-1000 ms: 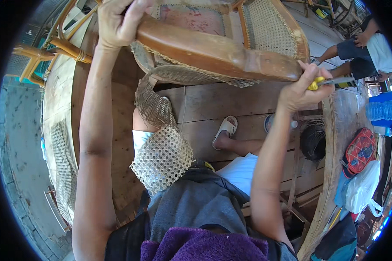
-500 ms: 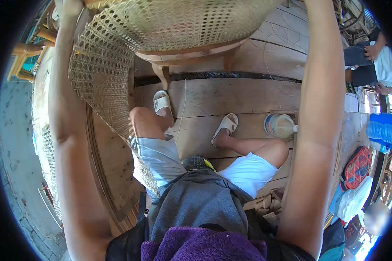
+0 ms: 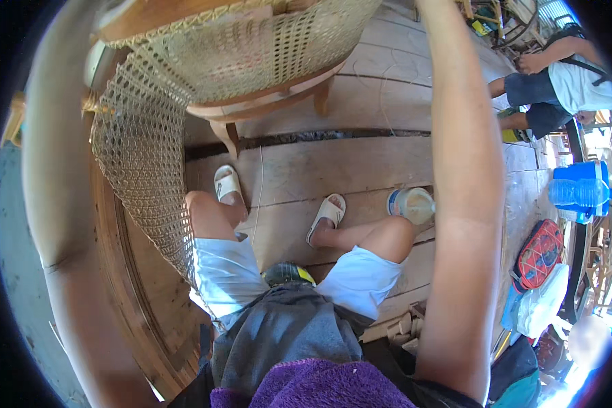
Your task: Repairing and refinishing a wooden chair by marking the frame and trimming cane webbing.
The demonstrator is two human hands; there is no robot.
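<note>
A wooden chair (image 3: 224,112) with turned-out legs stands on the plank floor in front of me. A sheet of woven cane webbing (image 3: 146,129) lies across it and droops from its left side down to my left knee. The wooden top rail (image 3: 163,22) of the chair shows above the cane. Both my forearms reach up past the picture's upper edge, the left one blurred, on either side of the chair. My two hands are out of the picture, so what they touch is hidden.
A plastic jug (image 3: 415,206) stands by my right knee. To the right are a blue container (image 3: 581,190), a red patterned bag (image 3: 540,248) and a white plastic bag (image 3: 544,299). Another person (image 3: 557,85) sits at the far right. Wood offcuts (image 3: 401,330) lie beside my right hip.
The view has shifted, so the chair and my legs appear farther left and lower. More of the chair's wooden top rail shows. My left hand, partly visible before, has left the picture.
</note>
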